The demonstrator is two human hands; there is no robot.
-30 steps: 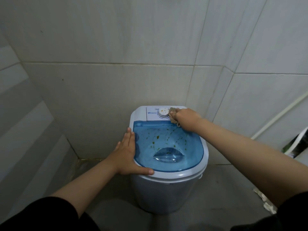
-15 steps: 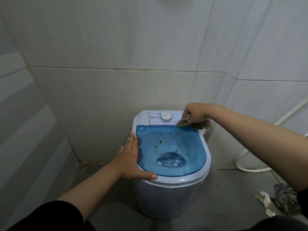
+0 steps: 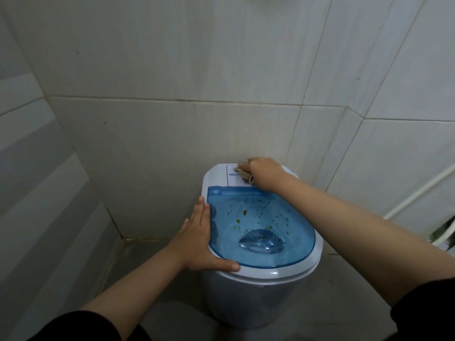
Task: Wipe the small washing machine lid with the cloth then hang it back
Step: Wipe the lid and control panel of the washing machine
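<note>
A small white washing machine (image 3: 261, 291) stands on the floor in the corner of a tiled room, its back edge close against the wall (image 3: 172, 70). Its see-through blue lid (image 3: 261, 225) lies shut and is spotted with greenish-brown marks, mostly across the middle and toward the back.

The right hand (image 3: 264, 172) is at the back right corner of the machine's top, closed around a bunched tan cloth (image 3: 243, 174) and pressing it onto the white control panel (image 3: 232, 177). Only a crumpled bit of cloth shows past the knuckles; the rest is hidden in the fist, and the hand also covers most of the panel.

The left hand (image 3: 199, 238) lies flat and spread along the left edge of the top, fingers (image 3: 203, 210) pointing toward the wall, thumb on the white rim at the front left, holding nothing.

At the right edge of the view a white pipe (image 3: 418, 190) runs slantwise; a dark shape below it is cut off and cannot be made out.
</note>
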